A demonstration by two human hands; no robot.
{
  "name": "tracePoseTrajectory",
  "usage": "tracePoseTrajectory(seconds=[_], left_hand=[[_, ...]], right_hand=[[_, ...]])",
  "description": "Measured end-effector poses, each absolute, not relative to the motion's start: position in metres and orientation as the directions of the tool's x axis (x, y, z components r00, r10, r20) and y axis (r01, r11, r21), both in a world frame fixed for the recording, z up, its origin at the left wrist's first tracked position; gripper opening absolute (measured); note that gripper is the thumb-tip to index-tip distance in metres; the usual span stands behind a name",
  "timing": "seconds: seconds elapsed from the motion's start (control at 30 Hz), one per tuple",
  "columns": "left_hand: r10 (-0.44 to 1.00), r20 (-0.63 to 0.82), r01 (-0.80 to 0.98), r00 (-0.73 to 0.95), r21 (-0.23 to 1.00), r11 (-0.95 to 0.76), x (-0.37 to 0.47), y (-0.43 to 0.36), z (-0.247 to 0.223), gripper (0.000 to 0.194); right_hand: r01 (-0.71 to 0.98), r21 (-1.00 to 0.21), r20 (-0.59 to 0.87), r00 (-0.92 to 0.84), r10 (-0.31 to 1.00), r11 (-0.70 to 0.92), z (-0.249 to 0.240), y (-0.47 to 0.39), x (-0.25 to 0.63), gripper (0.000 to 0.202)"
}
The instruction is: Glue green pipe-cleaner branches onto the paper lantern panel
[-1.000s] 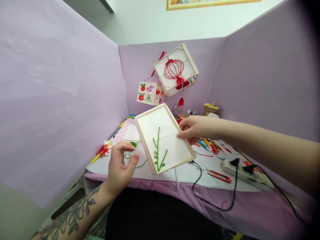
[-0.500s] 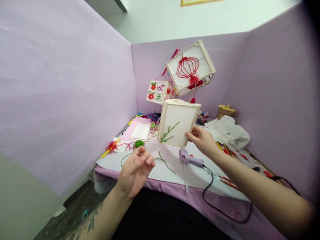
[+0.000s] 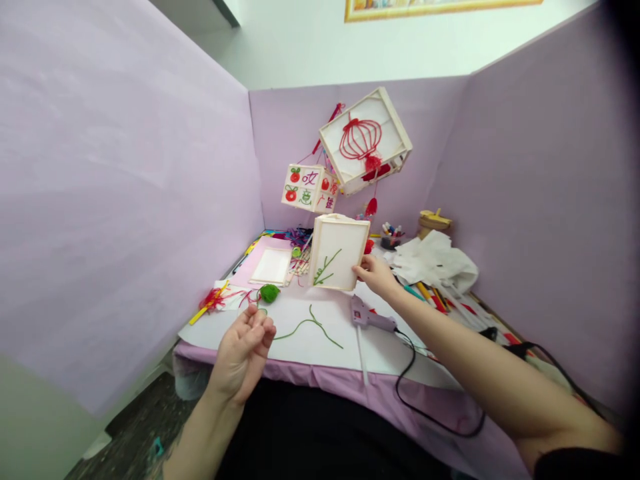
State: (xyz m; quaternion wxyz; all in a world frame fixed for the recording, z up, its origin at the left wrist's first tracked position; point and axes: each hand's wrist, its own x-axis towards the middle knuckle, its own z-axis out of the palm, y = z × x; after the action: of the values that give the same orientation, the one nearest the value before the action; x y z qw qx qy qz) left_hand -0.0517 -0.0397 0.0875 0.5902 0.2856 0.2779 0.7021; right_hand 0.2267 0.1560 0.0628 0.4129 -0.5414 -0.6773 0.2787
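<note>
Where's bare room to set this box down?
White sheet shows bare between the green ball and forked strand, and between that strand and the glue gun. Crowded: left of the box, with a frame and yarn; right of it, with paper and markers.

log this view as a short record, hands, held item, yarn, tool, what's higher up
right hand: right hand grips white box by its right edge
box front: green plant design
left hand: left hand raised, fingers curled; any hold unclear
yarn: green ball, loose green strands
tool: lilac glue gun, lying down, in neither hand
higher up: box with red lantern design, smaller fruit-decorated box
</note>
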Motion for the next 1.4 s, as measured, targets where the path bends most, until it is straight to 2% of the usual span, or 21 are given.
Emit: tracePoseTrajectory(seconds=[0.2, 0.43, 0.53, 0.63, 0.77, 0.87, 1.0, 1.17, 1.27, 1.4], left_hand=[[0.979, 0.045, -0.691, -0.2, 0.701, -0.173, -0.046, -0.03, 0.074, 0.041], [0.984, 0.056, -0.741, -0.169, 0.65, -0.165, -0.038, -0.023, 0.071, 0.038], [0.986, 0.053, -0.718, -0.155, 0.68, -0.149, -0.027, -0.027, 0.077, 0.035], [0.993, 0.058, -0.696, -0.108, 0.708, -0.117, -0.014, -0.03, 0.078, 0.039], [0.996, 0.02, -0.627, -0.081, 0.776, -0.067, -0.006, -0.031, 0.07, 0.041], [0.997, 0.04, -0.574, -0.063, 0.816, -0.069, -0.009, -0.029, 0.07, 0.037], [0.987, 0.16, -0.665, -0.022, 0.735, -0.134, -0.012, -0.028, 0.086, 0.058], [0.976, 0.095, -0.788, -0.196, 0.578, -0.215, -0.013, -0.031, 0.099, 0.037], [0.969, 0.042, -0.82, -0.242, 0.525, -0.228, -0.016, -0.034, 0.101, 0.039], [0.948, -0.003, -0.804, -0.319, 0.529, -0.269, -0.02, -0.032, 0.105, 0.038]], right_hand=[[0.409, -0.877, 0.249, -0.059, 0.967, 0.251, 0.053, 0.159, 0.215, 0.015], [0.231, -0.943, 0.229, -0.064, 0.971, 0.237, 0.068, 0.117, 0.207, 0.023], [0.143, -0.96, 0.237, -0.044, 0.97, 0.241, 0.075, 0.088, 0.207, 0.026], [0.019, -0.974, 0.226, 0.002, 0.974, 0.226, 0.079, 0.062, 0.206, 0.033], [-0.158, -0.973, 0.158, 0.067, 0.985, 0.166, 0.078, 0.038, 0.2, 0.041], [-0.246, -0.963, 0.104, 0.048, 0.993, 0.113, 0.075, 0.023, 0.189, 0.044], [-0.295, -0.955, 0.059, -0.072, 0.996, 0.035, 0.067, 0.011, 0.171, 0.045], [-0.307, -0.95, 0.113, -0.168, 0.979, 0.057, 0.06, 0.009, 0.155, 0.042], [-0.302, -0.948, 0.164, -0.202, 0.966, 0.098, 0.06, 0.009, 0.15, 0.039], [-0.257, -0.951, 0.228, -0.218, 0.949, 0.169, 0.069, 0.007, 0.142, 0.037]])
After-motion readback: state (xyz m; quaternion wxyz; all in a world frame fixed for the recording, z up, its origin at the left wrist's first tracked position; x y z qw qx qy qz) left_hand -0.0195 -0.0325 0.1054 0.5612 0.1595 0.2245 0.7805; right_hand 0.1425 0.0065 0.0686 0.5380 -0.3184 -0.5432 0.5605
